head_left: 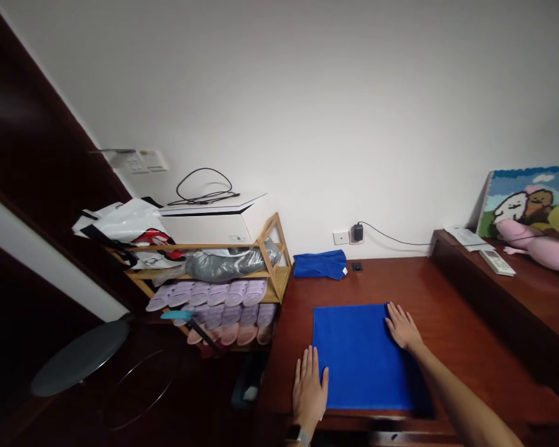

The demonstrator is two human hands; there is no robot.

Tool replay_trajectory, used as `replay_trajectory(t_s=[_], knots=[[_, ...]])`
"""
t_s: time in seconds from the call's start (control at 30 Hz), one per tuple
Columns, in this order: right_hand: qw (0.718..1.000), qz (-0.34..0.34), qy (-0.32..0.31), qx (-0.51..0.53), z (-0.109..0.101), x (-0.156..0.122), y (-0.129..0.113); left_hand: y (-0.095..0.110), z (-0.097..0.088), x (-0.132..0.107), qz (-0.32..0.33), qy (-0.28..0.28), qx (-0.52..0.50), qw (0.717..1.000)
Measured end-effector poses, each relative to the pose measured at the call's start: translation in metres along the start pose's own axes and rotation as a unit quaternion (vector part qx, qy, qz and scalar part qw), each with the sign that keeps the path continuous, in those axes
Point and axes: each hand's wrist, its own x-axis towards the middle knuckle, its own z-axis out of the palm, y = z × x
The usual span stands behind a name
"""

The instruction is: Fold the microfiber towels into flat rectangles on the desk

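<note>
A blue cloth (361, 360) lies spread flat on the reddish-brown wooden desk (466, 347), close to its front edge. My left hand (310, 386) rests with fingers stretched out at the cloth's left edge, its thumb touching or nearly touching the fabric. At the upper right corner of the cloth, my right hand (403, 327) lies flat, fingers outstretched toward the wall. Neither hand grips anything. Toward the back left of the desk sits a second blue cloth (320, 265), folded or bunched, with a small white tag.
Left of the desk stands a wooden rack (274, 248) with several slippers (217, 293) and a white box (214, 225) on top. A raised ledge at right holds a remote control (497, 262) and a pink plush toy (543, 248). A black charger (358, 232) is plugged into the wall.
</note>
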Motion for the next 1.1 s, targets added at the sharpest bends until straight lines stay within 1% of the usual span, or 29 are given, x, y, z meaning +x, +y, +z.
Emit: replay_trajectory(t_s=[0.1, 0.17, 0.23, 0.27, 0.3, 0.33, 0.37, 0.43, 0.5, 0.53, 0.57, 0.6, 0.63, 0.67, 0.7, 0.73, 0.8, 0.9, 0.93, 0.97, 1.0, 1.03, 1.1], knots=[[1.000, 0.011, 0.005, -0.001, 0.015, 0.007, 0.003, -0.007, 0.002, -0.003, 0.008, 0.005, 0.010, 1.000], [1.000, 0.007, 0.018, 0.001, 0.026, 0.007, 0.006, -0.010, 0.000, -0.001, 0.016, 0.010, 0.016, 1.000], [1.000, -0.001, 0.026, 0.004, 0.032, 0.008, 0.009, -0.006, -0.008, 0.010, 0.008, 0.031, 0.020, 0.999], [1.000, -0.004, 0.027, 0.007, 0.034, 0.008, 0.010, 0.002, -0.013, 0.018, 0.003, 0.048, 0.019, 0.999], [1.000, -0.005, 0.028, 0.008, 0.035, 0.008, 0.010, 0.015, -0.017, 0.029, 0.003, 0.066, 0.013, 0.998], [0.999, -0.006, 0.031, 0.010, 0.036, 0.009, 0.010, 0.032, -0.021, 0.042, 0.012, 0.081, 0.002, 0.997], [0.999, -0.007, 0.034, 0.012, 0.036, 0.009, 0.011, 0.054, -0.024, 0.056, 0.031, 0.091, -0.014, 0.995], [0.999, -0.008, 0.040, 0.013, 0.036, 0.010, 0.012, 0.107, -0.021, 0.085, 0.090, 0.086, -0.055, 0.991], [0.999, -0.014, 0.042, 0.008, 0.036, 0.011, 0.014, 0.160, -0.008, 0.109, 0.140, 0.063, -0.089, 0.984], [0.999, -0.019, 0.040, 0.004, 0.036, 0.011, 0.015, 0.183, 0.002, 0.118, 0.150, 0.050, -0.097, 0.983], [0.999, -0.024, 0.038, 0.000, 0.036, 0.011, 0.016, 0.200, 0.013, 0.125, 0.154, 0.038, -0.101, 0.982], [0.999, -0.027, 0.035, -0.001, 0.036, 0.011, 0.016, 0.212, 0.023, 0.130, 0.153, 0.029, -0.101, 0.983], [0.999, -0.029, 0.033, -0.002, 0.036, 0.011, 0.017, 0.216, 0.032, 0.134, 0.151, 0.021, -0.098, 0.983], [0.999, -0.027, 0.031, -0.001, 0.036, 0.011, 0.017, 0.214, 0.039, 0.137, 0.149, 0.016, -0.093, 0.984], [0.999, -0.022, 0.030, 0.001, 0.036, 0.010, 0.016, 0.205, 0.044, 0.140, 0.145, 0.012, -0.087, 0.986], [0.999, -0.017, 0.030, 0.004, 0.035, 0.010, 0.016, 0.189, 0.045, 0.143, 0.138, 0.009, -0.081, 0.987], [0.999, -0.011, 0.033, 0.010, 0.034, 0.010, 0.014, 0.143, 0.040, 0.149, 0.108, 0.004, -0.064, 0.992], [0.999, -0.008, 0.035, 0.014, 0.034, 0.009, 0.013, 0.065, 0.023, 0.159, 0.047, -0.016, -0.028, 0.998], [0.999, -0.007, 0.034, 0.012, 0.035, 0.009, 0.013, 0.043, 0.018, 0.161, 0.038, -0.023, -0.017, 0.999], [0.999, -0.004, 0.033, 0.009, 0.035, 0.009, 0.013, 0.026, 0.015, 0.163, 0.031, -0.028, -0.008, 0.999], [0.999, -0.003, 0.033, 0.007, 0.036, 0.010, 0.013, 0.014, 0.013, 0.164, 0.029, -0.029, -0.002, 0.999], [0.999, -0.003, 0.032, 0.007, 0.037, 0.010, 0.014, 0.007, 0.012, 0.164, 0.027, -0.027, 0.000, 0.999], [0.999, -0.004, 0.033, 0.009, 0.039, 0.011, 0.015, 0.002, 0.015, 0.163, 0.024, -0.018, 0.000, 1.000]])
